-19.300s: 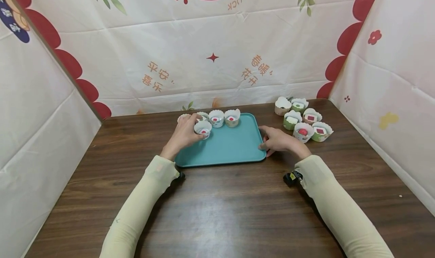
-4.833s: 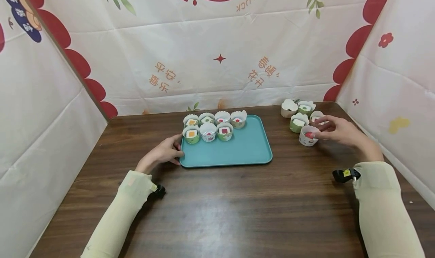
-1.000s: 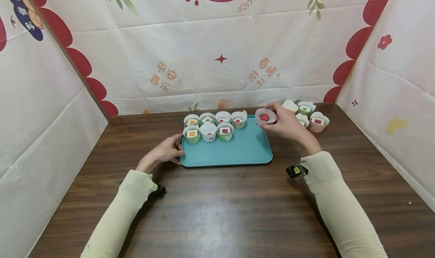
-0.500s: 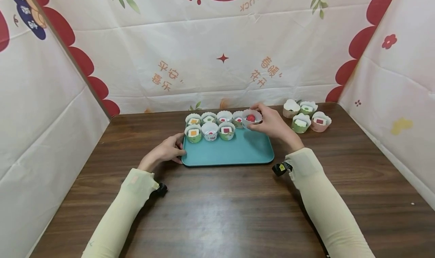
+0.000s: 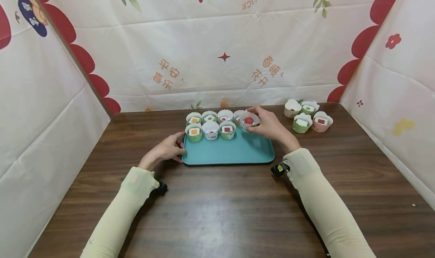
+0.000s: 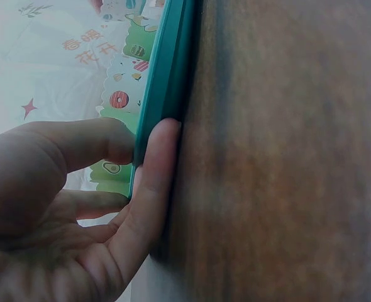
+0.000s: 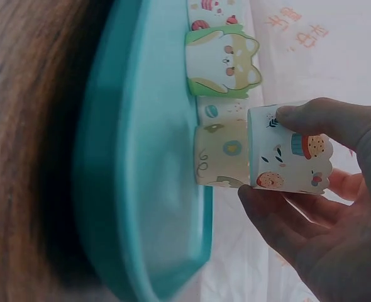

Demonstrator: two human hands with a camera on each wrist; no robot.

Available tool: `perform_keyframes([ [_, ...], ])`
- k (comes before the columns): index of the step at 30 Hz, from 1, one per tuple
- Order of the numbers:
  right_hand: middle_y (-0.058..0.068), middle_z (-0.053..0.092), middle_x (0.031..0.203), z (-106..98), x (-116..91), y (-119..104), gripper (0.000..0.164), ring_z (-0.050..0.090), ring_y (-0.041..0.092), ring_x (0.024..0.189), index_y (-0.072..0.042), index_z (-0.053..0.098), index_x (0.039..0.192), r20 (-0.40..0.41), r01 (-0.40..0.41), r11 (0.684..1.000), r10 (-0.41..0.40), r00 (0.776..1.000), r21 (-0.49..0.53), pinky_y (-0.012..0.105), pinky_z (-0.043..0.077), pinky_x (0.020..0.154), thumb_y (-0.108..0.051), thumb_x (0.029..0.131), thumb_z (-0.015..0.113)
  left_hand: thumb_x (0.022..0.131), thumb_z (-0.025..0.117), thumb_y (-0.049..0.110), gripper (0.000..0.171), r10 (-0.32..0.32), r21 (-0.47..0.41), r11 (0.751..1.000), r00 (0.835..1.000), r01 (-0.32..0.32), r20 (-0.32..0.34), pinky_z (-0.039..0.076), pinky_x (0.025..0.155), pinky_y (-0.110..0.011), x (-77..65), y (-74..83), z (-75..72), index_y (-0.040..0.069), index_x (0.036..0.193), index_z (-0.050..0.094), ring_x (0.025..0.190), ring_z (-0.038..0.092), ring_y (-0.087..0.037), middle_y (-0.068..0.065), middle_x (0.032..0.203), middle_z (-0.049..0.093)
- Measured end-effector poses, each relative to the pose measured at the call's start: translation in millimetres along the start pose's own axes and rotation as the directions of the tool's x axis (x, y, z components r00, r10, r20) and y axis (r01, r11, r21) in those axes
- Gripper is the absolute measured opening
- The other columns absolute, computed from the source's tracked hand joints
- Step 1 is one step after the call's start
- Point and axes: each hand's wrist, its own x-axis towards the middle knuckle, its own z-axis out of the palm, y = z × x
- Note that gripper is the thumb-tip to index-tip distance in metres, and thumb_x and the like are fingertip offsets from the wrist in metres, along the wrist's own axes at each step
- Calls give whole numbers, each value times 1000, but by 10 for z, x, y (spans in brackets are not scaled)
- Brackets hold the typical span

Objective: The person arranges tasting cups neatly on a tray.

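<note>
In the head view we see the teal tray [image 5: 227,152] lying on the wooden table [image 5: 210,201]. Four paper cups [image 5: 225,115] line its far edge from the far left corner, and three nearer cups [image 5: 211,136] stand in front: one with an orange square inside, one mostly white, one with a dark red square. The right hand [image 5: 270,126] pinches a white cup [image 5: 245,128] with a red ball [image 5: 249,120] inside, over the tray toward its far edge. That cup hides part of the fourth in the far row, and the hand covers the tray's far right corner. The left hand [image 5: 164,148] grips the tray's left edge. Near the table's far right corner we count four other cups [image 5: 301,124], two of them green. A printed cloth [image 5: 204,43] hangs behind the table's far edge.

The left wrist view gives us what the head view hides: one digit pressed along the tray's outer wall, another at its rim, pinching it between them. Beyond the rim, doughnut and avocado prints show on cup walls.

From the right wrist we can tell that the held cup is raised clear of the tray's floor. Its wall bears a cupcake print. A pale yellow cup [image 7: 217,154] stands just beyond; whether the two touch, we cannot tell.
</note>
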Motion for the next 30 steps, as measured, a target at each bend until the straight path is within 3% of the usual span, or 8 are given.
perform_keyframes([
  [19, 25, 60, 139, 192, 23, 75, 61, 57, 41, 127, -2, 49, 141, 8, -10, 999, 10, 1000, -41, 59, 51, 105, -19, 90, 78, 96, 63, 1, 86, 11, 7, 1000, 1000, -11, 2, 68, 67, -37, 9, -1, 5, 8, 167, 14, 77, 60, -20, -14, 103, 49],
  [30, 28, 57, 140, 226, 18, 30, 79, 56, 41, 127, -4, 34, 153, 28, -57, 998, 57, 998, 1, 56, 53, 99, -18, 89, 79, 95, 63, 1, 87, -2, -11, 1000, 1000, 2, 3, 68, 68, -38, 20, -7, 0, 8, 166, 14, 77, 61, -20, -13, 103, 49],
])
